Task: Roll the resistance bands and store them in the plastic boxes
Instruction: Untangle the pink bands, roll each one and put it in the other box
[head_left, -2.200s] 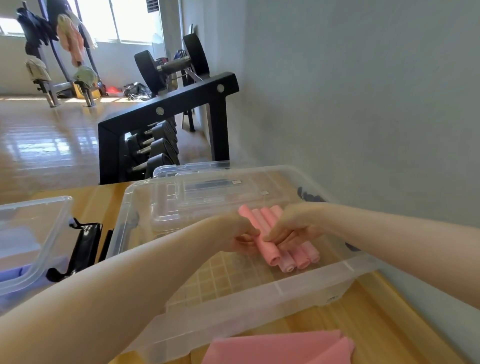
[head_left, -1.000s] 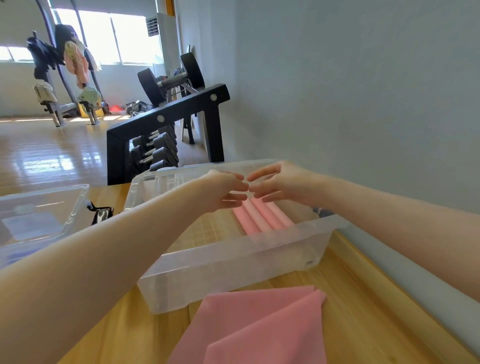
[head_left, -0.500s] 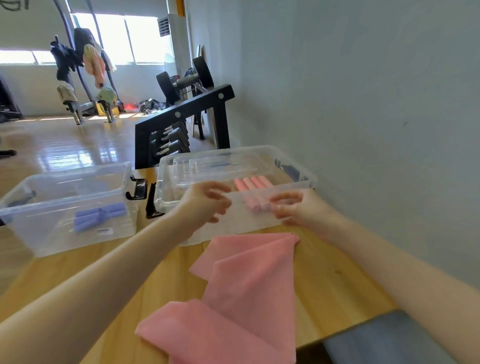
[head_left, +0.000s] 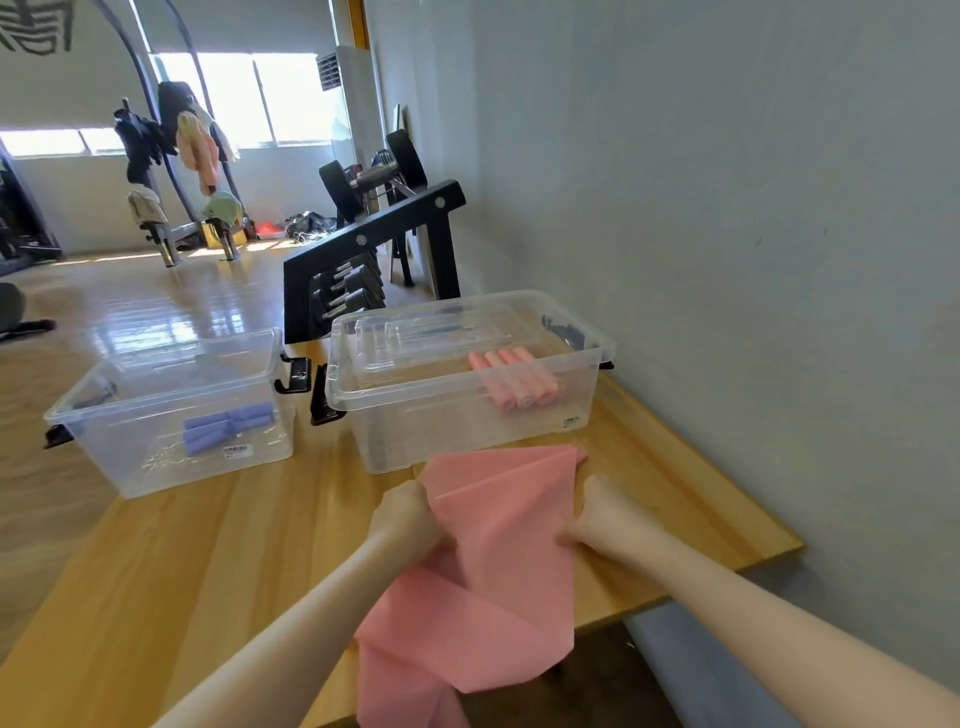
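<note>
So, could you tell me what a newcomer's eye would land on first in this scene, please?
Most likely the unrolled pink band spread across the near edge of the wooden table, gripped by the left hand and the right hand on either side. Behind it, the right clear box holds rolled pink bands, while the left clear box holds rolled purple bands.

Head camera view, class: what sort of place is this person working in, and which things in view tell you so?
Most likely a gym or fitness studio. A black dumbbell rack stands behind the wooden table, exercise machines stand by the windows, and both hands grip a pink resistance band.
</note>
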